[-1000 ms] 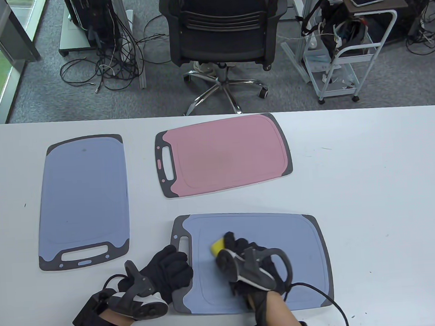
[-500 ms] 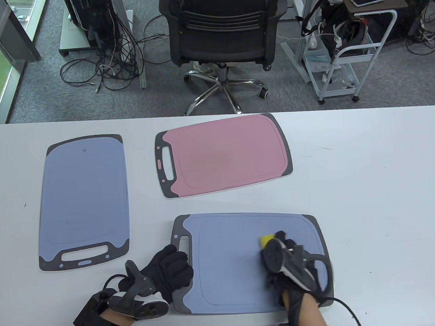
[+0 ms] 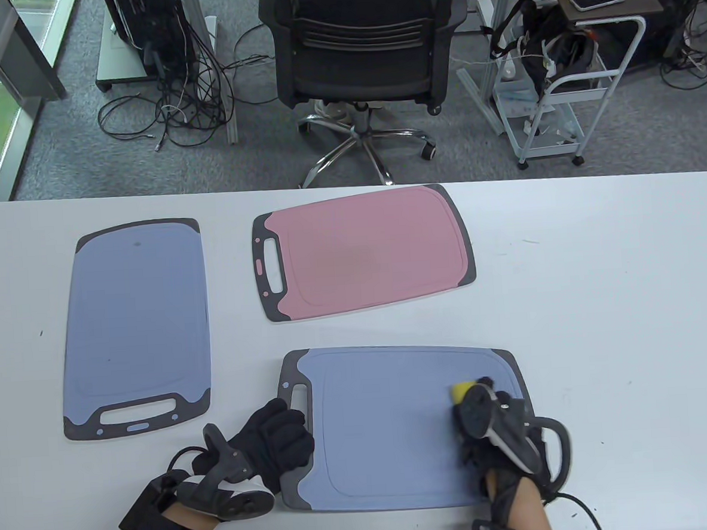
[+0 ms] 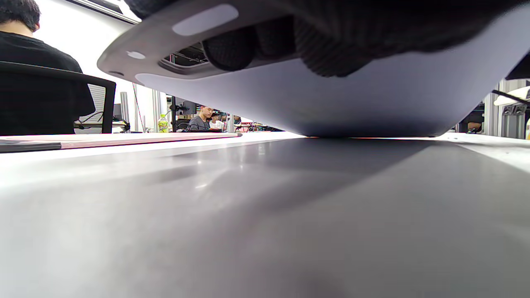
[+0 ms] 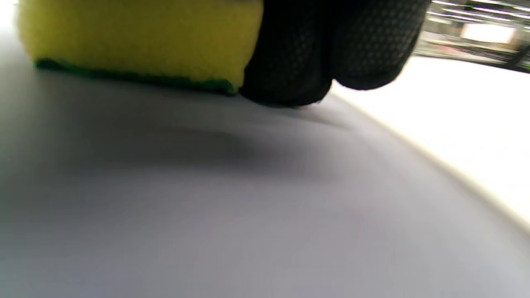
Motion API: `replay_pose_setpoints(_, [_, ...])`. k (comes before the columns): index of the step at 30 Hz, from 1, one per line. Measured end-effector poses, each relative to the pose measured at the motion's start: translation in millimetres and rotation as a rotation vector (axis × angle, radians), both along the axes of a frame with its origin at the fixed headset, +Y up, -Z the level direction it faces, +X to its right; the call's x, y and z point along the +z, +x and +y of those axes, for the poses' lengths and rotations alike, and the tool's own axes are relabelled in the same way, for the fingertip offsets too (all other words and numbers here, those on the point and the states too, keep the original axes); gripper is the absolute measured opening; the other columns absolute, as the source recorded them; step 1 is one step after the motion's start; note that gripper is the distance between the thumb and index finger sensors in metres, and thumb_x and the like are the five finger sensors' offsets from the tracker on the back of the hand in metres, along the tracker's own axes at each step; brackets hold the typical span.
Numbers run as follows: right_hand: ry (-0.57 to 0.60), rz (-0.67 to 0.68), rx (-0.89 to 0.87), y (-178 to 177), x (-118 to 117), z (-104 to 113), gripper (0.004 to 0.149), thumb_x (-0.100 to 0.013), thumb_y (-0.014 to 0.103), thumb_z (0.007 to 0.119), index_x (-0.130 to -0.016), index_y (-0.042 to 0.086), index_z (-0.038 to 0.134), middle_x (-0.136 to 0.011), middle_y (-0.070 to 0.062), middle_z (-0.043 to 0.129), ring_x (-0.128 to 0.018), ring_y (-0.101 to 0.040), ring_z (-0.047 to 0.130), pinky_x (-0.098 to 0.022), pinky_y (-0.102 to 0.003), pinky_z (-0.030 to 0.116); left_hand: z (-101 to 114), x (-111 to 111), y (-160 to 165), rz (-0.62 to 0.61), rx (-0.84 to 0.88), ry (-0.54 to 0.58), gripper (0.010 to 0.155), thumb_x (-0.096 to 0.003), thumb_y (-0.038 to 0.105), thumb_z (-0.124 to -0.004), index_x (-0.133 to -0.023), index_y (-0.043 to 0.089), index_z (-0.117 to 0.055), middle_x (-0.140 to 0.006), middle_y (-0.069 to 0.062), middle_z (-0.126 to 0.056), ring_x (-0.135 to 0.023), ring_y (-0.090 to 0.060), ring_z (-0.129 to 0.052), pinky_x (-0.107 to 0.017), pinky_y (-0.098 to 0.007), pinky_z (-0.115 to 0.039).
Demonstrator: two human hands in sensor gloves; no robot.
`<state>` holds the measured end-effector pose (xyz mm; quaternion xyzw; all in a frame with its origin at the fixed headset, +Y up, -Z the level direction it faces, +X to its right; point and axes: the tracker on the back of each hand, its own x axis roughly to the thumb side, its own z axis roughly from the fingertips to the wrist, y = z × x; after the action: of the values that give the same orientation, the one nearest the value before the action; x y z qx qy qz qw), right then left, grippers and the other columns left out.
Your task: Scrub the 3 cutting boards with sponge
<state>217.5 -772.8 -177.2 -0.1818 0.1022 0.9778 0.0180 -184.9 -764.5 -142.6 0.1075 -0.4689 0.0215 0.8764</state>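
Observation:
Three cutting boards lie on the white table: a blue one (image 3: 136, 326) at the left, a pink one (image 3: 365, 252) at the back, and a near blue board (image 3: 387, 430) in front of me. My right hand (image 3: 478, 389) grips a yellow sponge (image 3: 460, 392) and presses it on the near board's right end. In the right wrist view the sponge (image 5: 136, 37) shows its green scouring face down on the board, with gloved fingers (image 5: 298, 62) beside it. My left hand (image 3: 288, 424) rests on that board's handle end, its fingers (image 4: 327, 54) lying on the board (image 4: 290, 103).
The white table (image 3: 619, 296) stretches bare to the right of the boards. Beyond its far edge stand an office chair (image 3: 364, 49), a white trolley (image 3: 559, 97) and floor cables. The pink board's edge (image 4: 124, 140) shows low in the left wrist view.
My right hand has slid the sponge across the near blue board from its left-centre to its right end. The left hand and all boards have stayed put.

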Motion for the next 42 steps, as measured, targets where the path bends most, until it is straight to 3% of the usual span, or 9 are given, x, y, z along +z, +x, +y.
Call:
replay_pose_setpoints(2, [-0.013, -0.165, -0.083, 31, 8, -5, 0.073, -0.052, 0.056, 0.068, -0.108, 0.010, 0.059, -0.080, -0.012, 0.079, -0.055, -0.023, 0.089, -0.047, -0.046, 0.077, 0, 0, 0, 0.000, 0.000, 0.003, 0.044, -0.0580, 0.040, -0.083, -0.094, 0.028, -0.060, -0.094, 0.004, -0.072, -0.099, -0.025, -0.074, -0.076, -0.058, -0.057])
replay_pose_setpoints(5, [-0.002, -0.101, 0.024, 11, 3, -2, 0.073, -0.053, 0.052, 0.068, -0.107, 0.004, 0.060, -0.080, -0.018, 0.080, -0.054, -0.028, 0.090, -0.046, -0.048, 0.077, 0, 0, 0, 0.000, -0.001, 0.003, 0.045, -0.0579, 0.040, -0.083, -0.094, 0.028, -0.060, -0.094, 0.004, -0.072, -0.099, -0.025, -0.074, -0.076, -0.058, -0.057])
replay_pose_setpoints(15, [0.166, 0.849, 0.040, -235, 37, 39, 0.074, -0.052, 0.058, 0.066, -0.106, 0.008, 0.062, -0.077, -0.010, 0.082, -0.052, -0.020, 0.091, -0.046, -0.044, 0.081, 0, 0, 0, -0.001, 0.004, 0.005, 0.045, -0.0573, 0.041, -0.083, -0.093, 0.027, -0.061, -0.093, 0.004, -0.073, -0.098, -0.025, -0.076, -0.076, -0.058, -0.059])
replay_pose_setpoints(20, [0.083, 0.609, -0.063, -174, 13, 26, 0.074, -0.051, 0.060, 0.066, -0.109, 0.014, 0.058, -0.080, -0.008, 0.080, -0.055, -0.019, 0.089, -0.048, -0.043, 0.079, 0, 0, 0, 0.001, -0.001, 0.003, 0.045, -0.0574, 0.041, -0.083, -0.094, 0.028, -0.061, -0.094, 0.004, -0.073, -0.099, -0.025, -0.076, -0.076, -0.058, -0.058])
replay_pose_setpoints(27, [-0.055, -0.136, -0.062, 26, 8, 1, 0.074, -0.052, 0.059, 0.066, -0.109, 0.013, 0.057, -0.081, -0.009, 0.079, -0.055, -0.020, 0.089, -0.048, -0.043, 0.078, 0, 1, 1, 0.002, -0.005, 0.008, 0.045, -0.0576, 0.040, -0.083, -0.094, 0.028, -0.060, -0.094, 0.004, -0.072, -0.099, -0.025, -0.075, -0.076, -0.058, -0.058])
replay_pose_setpoints(30, [0.033, -0.171, -0.192, 32, 11, -3, 0.074, -0.052, 0.054, 0.072, -0.107, 0.006, 0.060, -0.078, -0.015, 0.079, -0.053, -0.026, 0.089, -0.046, -0.048, 0.076, -1, 0, 1, 0.004, -0.005, 0.001, 0.045, -0.0577, 0.040, -0.082, -0.094, 0.027, -0.060, -0.094, 0.004, -0.072, -0.099, -0.025, -0.074, -0.076, -0.058, -0.057])
replay_pose_setpoints(33, [-0.029, 0.101, 0.033, -22, -1, 10, 0.074, -0.052, 0.058, 0.067, -0.106, 0.008, 0.060, -0.079, -0.012, 0.081, -0.053, -0.022, 0.091, -0.046, -0.044, 0.079, -1, -1, 1, 0.004, -0.004, -0.002, 0.045, -0.0578, 0.040, -0.082, -0.094, 0.027, -0.060, -0.094, 0.004, -0.072, -0.099, -0.025, -0.075, -0.077, -0.058, -0.057])
replay_pose_setpoints(39, [0.138, 0.805, -0.097, -206, 35, 32, 0.074, -0.050, 0.059, 0.068, -0.107, 0.013, 0.059, -0.080, -0.010, 0.078, -0.055, -0.022, 0.088, -0.049, -0.045, 0.076, -1, -1, 1, 0.004, -0.009, -0.002, 0.045, -0.0572, 0.040, -0.083, -0.094, 0.027, -0.060, -0.094, 0.004, -0.073, -0.098, -0.025, -0.075, -0.076, -0.058, -0.058])
replay_pose_setpoints(42, [0.176, 0.883, 0.104, -235, 49, 40, 0.074, -0.050, 0.059, 0.065, -0.105, 0.010, 0.063, -0.077, -0.008, 0.084, -0.053, -0.020, 0.093, -0.046, -0.043, 0.082, 0, -1, 1, 0.007, -0.008, -0.001, 0.044, -0.0573, 0.040, -0.083, -0.092, 0.028, -0.061, -0.093, 0.004, -0.073, -0.098, -0.025, -0.076, -0.076, -0.058, -0.058])
